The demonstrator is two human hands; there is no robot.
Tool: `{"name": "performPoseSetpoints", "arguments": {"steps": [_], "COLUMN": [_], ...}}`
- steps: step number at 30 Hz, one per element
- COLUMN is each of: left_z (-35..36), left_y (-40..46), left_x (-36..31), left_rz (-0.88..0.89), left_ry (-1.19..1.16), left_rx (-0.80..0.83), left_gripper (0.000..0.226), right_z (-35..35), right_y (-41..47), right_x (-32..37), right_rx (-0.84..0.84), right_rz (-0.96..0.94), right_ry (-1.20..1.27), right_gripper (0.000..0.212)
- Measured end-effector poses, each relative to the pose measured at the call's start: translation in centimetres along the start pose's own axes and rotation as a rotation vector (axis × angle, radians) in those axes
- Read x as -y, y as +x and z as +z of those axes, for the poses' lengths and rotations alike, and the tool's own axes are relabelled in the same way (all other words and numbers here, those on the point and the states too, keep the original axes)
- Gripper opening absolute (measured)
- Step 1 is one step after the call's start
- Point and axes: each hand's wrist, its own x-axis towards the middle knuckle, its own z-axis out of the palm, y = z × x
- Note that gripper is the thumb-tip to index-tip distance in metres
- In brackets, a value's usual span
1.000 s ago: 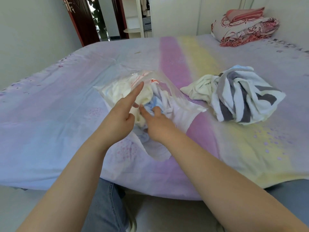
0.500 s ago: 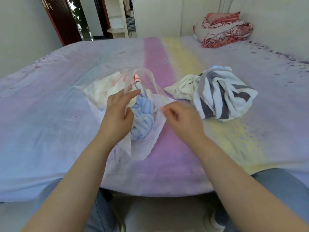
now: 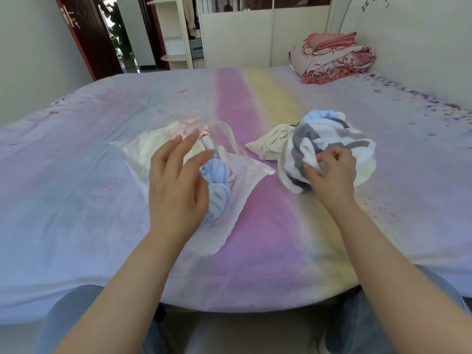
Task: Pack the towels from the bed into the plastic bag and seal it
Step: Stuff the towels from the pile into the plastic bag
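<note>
Bag (image 3: 245, 190) mid-bed, mouth toward the near edge, cream and blue towels (image 3: 217, 185) inside. My left hand (image 3: 176, 190) hovers over it, fingers loose. Right hand (image 3: 332, 172) pinches the striped towel (image 3: 329, 139) right of bag.

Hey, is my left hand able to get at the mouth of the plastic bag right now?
Probably yes. The left hand hovers open just above the plastic bag, nothing lies between them, and the right hand is off gripping the striped towel.

Right hand (image 3: 332, 172) now (pinching) on striped towel (image 3: 329, 141)
</note>
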Motion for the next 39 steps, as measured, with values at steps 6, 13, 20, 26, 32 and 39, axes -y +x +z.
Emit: {"name": "performPoseSetpoints", "arguments": {"steps": [6, 13, 20, 26, 32, 39], "left_z": [3.0, 4.4, 1.6, -0.4, -1.4, -4.6], "left_y": [-1.8, -4.5, -6.7, -6.5, -3.7, -1.3], "left_x": [-4.4, -4.4, -4.6, -4.9, -4.7, -5.0], "left_rz": [0.186, -0.355, -0.342, -0.46, -1.147, -0.956], "left_ry": [-0.257, -0.741, -0.713, -0.735, -0.896, -0.995], "left_rx": [0.465, 0.564, 0.484, 0.301, 0.108, -0.158], "left_gripper": [0.082, 0.068, 0.048, 0.029, 0.032, 0.03], "right_z": [-3.8, -4.6, -1.8, -2.7, -1.6, 0.0], "right_y": [-8.8, -11.3, -6.0, -2.1, -2.9, -4.3], "right_x": [5.9, 5.7, -2.4, -2.4, -1.3, -3.4], "right_rx": [-0.043, 0.052, 0.521, 0.604, 0.666, 0.491], "right_rz": [-0.371, -0.118, 0.307, 0.473, 0.147, 0.147], "right_ry": [0.516, 0.883, 0.282, 0.374, 0.2, -0.211], "right_gripper": [0.007, 0.02, 0.065, 0.041, 0.045, 0.022]}}
